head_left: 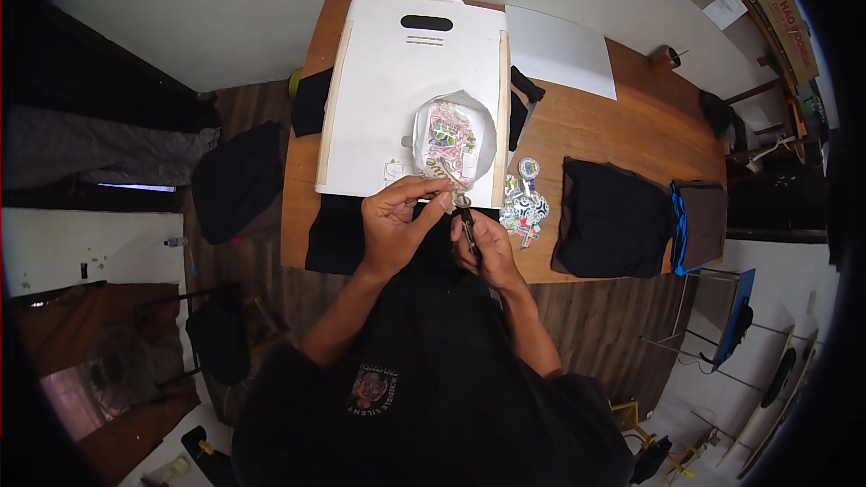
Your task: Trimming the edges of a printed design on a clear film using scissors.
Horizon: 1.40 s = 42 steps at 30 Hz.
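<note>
My left hand [397, 224] is closed in a pinch on a small cut-out sticker [439, 169] with gold lettering. It hovers over the near rim of a round white container [421, 135] that holds many small colourful cut-outs [451, 131]. Just to the right, my right hand [487, 252] is wrapped round a dark narrow cutting tool [468, 227]. The tool's upper end has a ring-like shape and meets the fingertips of my left hand. What kind of tool it is cannot be made out fully, since my fingers cover part of it.
The container stands on a white board [379, 81] with a handle slot, laid on a wooden table [577, 135]. Loose colourful cut-outs [526, 207] lie to the right. Farther right are folded black cloth [613, 221] and a cup [665, 59]. A white sheet [559, 50] lies behind.
</note>
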Available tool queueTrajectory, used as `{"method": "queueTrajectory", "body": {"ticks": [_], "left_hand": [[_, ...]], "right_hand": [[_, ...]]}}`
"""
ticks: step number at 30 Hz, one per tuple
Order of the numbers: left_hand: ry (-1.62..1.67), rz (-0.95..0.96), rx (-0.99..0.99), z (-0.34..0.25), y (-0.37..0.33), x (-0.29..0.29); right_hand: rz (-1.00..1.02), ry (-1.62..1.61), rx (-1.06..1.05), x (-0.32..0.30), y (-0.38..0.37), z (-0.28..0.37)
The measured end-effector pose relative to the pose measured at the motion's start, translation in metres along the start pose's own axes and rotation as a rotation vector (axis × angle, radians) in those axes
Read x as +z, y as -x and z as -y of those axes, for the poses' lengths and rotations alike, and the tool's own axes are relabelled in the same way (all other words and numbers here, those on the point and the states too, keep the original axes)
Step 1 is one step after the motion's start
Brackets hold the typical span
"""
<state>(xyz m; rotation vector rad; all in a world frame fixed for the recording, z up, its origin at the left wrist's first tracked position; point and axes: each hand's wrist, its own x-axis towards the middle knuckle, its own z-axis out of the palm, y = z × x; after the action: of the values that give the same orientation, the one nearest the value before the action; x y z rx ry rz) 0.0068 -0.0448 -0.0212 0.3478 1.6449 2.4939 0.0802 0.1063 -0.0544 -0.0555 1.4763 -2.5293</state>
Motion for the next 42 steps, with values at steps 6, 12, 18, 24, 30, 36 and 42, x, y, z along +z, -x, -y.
{"method": "queueTrajectory", "body": {"ticks": [6, 12, 18, 24, 30, 36, 42], "left_hand": [[-0.077, 0.042, 0.047, -0.003, -0.001, 0.000], [-0.178, 0.064, 0.068, -0.007, -0.004, 0.006], [-0.210, 0.065, 0.081, -0.009, -0.007, 0.005], [-0.168, 0.028, 0.101, -0.008, -0.017, 0.059], [-0.194, 0.045, 0.094, -0.008, -0.017, 0.058], [-0.200, 0.045, 0.087, -0.006, -0.017, 0.057], [-0.176, 0.055, 0.090, -0.006, -0.014, 0.054]], "right_hand": [[0.012, -0.005, -0.009, -0.001, -0.002, 0.000], [0.004, 0.005, 0.013, -0.012, 0.000, 0.000], [-0.004, -0.008, -0.013, -0.009, -0.002, 0.002], [0.028, 0.020, 0.000, -0.045, 0.008, 0.044], [0.023, 0.021, 0.011, -0.047, 0.007, 0.041], [0.019, 0.032, 0.000, -0.047, 0.007, 0.041], [0.008, 0.030, 0.007, -0.043, 0.008, 0.037]]}}
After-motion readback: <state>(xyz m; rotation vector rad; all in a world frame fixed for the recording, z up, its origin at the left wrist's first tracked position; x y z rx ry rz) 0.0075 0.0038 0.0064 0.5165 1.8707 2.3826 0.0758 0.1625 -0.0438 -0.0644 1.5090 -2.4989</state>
